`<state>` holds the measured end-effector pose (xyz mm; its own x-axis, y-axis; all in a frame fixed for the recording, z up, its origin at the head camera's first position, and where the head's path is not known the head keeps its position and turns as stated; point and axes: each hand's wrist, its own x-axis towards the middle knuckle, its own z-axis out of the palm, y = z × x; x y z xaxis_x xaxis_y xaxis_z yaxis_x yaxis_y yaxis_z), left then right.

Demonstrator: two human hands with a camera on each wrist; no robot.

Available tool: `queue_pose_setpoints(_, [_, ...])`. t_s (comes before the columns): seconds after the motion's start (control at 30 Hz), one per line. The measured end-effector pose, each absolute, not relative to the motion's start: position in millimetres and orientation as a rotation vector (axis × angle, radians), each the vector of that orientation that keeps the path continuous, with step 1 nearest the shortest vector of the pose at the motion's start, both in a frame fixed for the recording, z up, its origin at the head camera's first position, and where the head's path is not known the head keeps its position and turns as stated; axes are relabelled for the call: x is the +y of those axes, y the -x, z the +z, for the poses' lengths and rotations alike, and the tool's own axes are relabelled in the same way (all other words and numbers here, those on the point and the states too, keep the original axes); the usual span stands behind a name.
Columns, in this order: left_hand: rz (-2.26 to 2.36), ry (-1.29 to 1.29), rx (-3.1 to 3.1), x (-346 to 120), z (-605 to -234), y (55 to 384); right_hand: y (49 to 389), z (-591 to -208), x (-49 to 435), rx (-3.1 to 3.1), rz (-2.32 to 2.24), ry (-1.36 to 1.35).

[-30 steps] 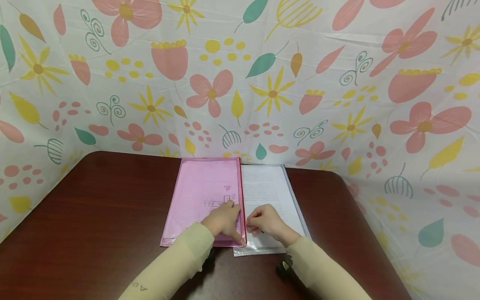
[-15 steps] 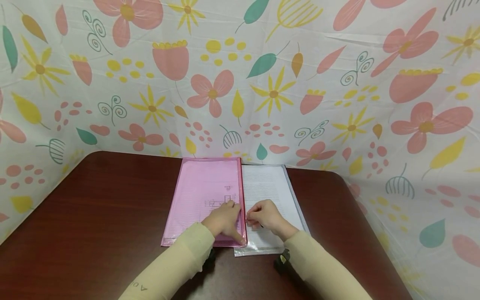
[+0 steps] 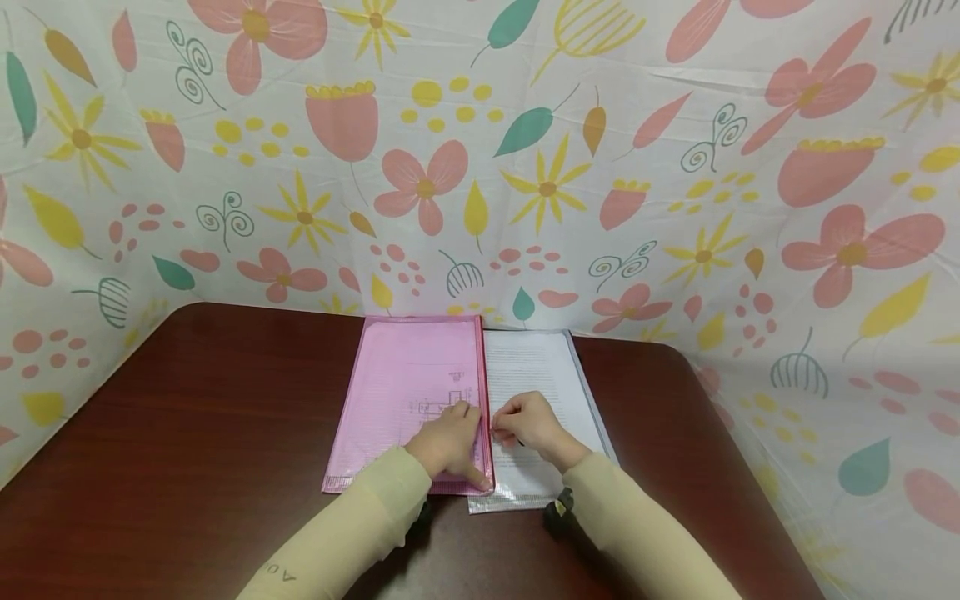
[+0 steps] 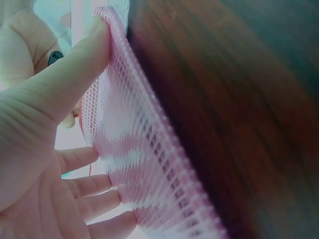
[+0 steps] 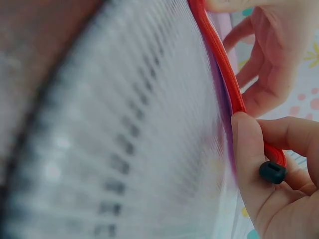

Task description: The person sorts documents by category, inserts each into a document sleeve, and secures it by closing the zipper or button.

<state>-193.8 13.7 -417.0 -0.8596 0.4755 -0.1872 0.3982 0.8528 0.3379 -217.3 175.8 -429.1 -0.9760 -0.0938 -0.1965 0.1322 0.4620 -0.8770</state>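
A pink mesh zipper pouch [image 3: 397, 358] with papers inside lies on the table, a red zipper [image 3: 483, 367] along its right edge. My left hand [image 3: 448, 440] rests on its lower right part with fingers spread; in the left wrist view the thumb [image 4: 84, 62] presses the near corner. My right hand [image 3: 534, 423] pinches the zipper pull at that edge, thumb against forefinger. The slider is hidden by the fingers; a small dark end piece [image 5: 272, 172] sticks out beside the thumb. A second pouch [image 3: 536, 358], whitish with a grey edge and printed sheets, lies partly under the pink one.
Both pouches lie at the back half of a dark brown wooden table [image 3: 225, 417]. A white curtain [image 3: 480, 100] printed with flowers and leaves hangs behind and around it. Black wrist devices [image 3: 557, 515] sit below the sleeves.
My right hand has slid a little away from me along the red zipper, still pinching. The left hand stays in place on the pink pouch.
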Motion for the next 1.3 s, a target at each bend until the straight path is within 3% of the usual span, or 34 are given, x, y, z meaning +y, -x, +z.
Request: queue_pose_setpoints(1.3, [0.395, -0.618, 2.755, 7.8, -422.0, 197.5, 256.3, -422.6, 168.7, 2.457, -1.673, -0.172])
